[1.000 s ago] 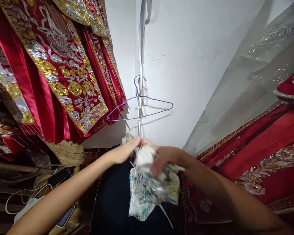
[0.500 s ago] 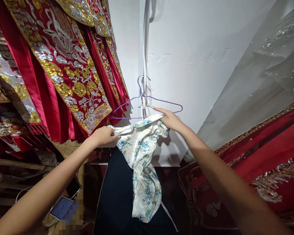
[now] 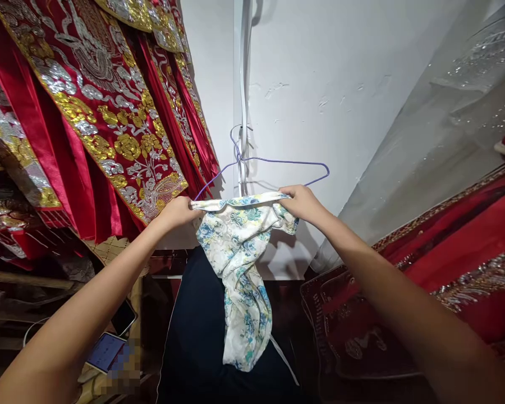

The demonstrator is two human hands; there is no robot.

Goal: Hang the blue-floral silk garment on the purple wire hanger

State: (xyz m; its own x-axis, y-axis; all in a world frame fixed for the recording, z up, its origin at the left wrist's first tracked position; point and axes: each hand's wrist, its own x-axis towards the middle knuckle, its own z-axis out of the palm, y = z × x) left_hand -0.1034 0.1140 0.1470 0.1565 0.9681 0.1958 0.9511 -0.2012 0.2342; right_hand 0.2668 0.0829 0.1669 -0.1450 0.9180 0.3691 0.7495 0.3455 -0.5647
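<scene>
We've got the floral garment (image 3: pixel 239 264) stretched between both hands: left hand (image 3: pixel 177 211) and right hand (image 3: pixel 303 203) each have fingers clenched on its top edge. The purple wire hanger (image 3: pixel 278 163) hangs just above our fingers, embroidered red robes (image 3: pixel 109 123) off to the left.

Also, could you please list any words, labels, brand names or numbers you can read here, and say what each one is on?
None can be read.
The phone screen at lower left is lit, but it is too blurred to read.
The floral garment, purple hanger and embroidered red robes show no lettering.
</scene>
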